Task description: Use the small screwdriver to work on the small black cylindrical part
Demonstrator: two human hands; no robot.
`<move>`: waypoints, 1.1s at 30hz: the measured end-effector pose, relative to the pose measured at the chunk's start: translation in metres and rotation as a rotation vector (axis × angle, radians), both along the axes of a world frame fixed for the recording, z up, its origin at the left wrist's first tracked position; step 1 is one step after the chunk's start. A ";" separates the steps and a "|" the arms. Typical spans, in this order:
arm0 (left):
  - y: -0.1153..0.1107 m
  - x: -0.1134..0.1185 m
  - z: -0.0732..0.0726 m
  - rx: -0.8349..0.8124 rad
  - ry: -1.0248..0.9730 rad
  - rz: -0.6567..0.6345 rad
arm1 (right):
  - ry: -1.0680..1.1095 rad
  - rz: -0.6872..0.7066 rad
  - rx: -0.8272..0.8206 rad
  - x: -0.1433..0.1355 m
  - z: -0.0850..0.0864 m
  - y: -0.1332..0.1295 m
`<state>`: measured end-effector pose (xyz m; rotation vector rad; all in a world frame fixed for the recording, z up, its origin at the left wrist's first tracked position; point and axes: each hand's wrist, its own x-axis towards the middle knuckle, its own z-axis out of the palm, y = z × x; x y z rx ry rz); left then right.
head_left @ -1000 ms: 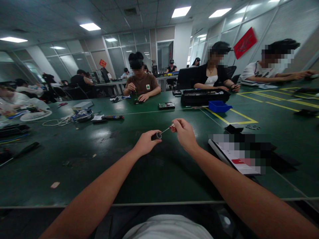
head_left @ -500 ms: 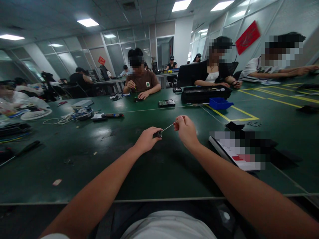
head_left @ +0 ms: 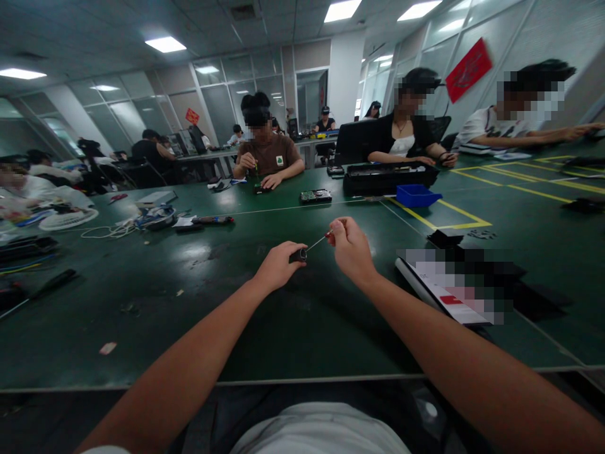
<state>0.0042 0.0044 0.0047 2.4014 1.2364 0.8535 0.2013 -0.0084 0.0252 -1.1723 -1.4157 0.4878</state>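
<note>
Grasping black cylindrical part [head_left: 297, 256] in left hand [head_left: 278, 263], above green tabletop [head_left: 302, 334], pinching thin metal-shafted tool [head_left: 317, 242] in right hand [head_left: 350, 247], angling it down-left toward part's light-rimmed end, unable to tell whether touching.

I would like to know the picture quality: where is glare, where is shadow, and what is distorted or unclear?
Head view: pale glare patch on the green table, left of the left hand; head view: dark shadow beside the right forearm; head view: far-left pillar leans, probably lens distortion; head view: the end of the dark part is too small to read.
</note>
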 end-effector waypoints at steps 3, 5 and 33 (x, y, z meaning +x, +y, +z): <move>0.000 0.001 0.000 0.008 0.009 -0.007 | -0.029 0.006 0.008 0.000 0.001 0.000; 0.001 0.002 -0.001 0.010 0.021 -0.005 | -0.053 -0.011 0.006 0.001 0.002 0.000; -0.012 0.023 0.021 -0.258 0.174 -0.041 | -0.105 -0.102 0.052 0.009 0.007 -0.001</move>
